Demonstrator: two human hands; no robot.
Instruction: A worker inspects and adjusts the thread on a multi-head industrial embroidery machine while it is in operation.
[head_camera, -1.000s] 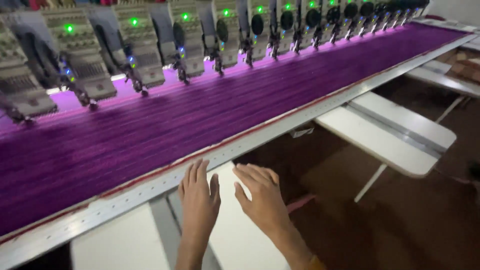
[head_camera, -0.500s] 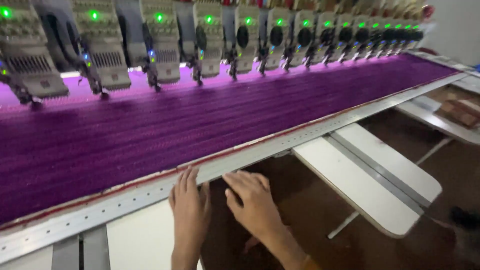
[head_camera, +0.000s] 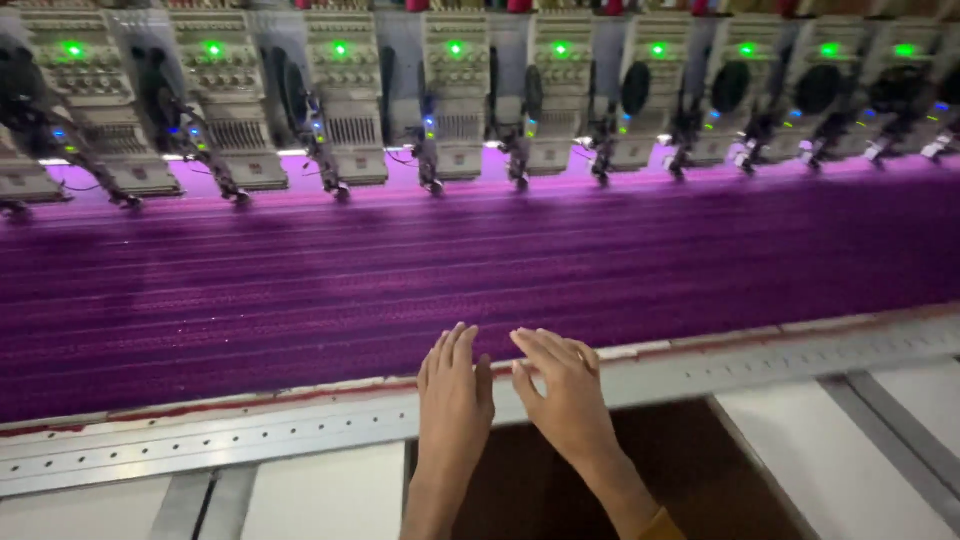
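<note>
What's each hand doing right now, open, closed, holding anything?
Left hand: open, fingers flat, holding nothing, resting at the metal frame rail by the purple fabric.
Right hand: open, flat, holding nothing, at the same edge.

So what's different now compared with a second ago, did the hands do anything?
Both hands slid forward off the white table panel and across the metal frame rail. The left hand and right hand now lie flat with fingertips at the edge of the purple fabric. Nothing was gripped or released. The view also shifted along the machine. The fabric stays stretched flat, and the embroidery heads keep their green lights on.
</note>
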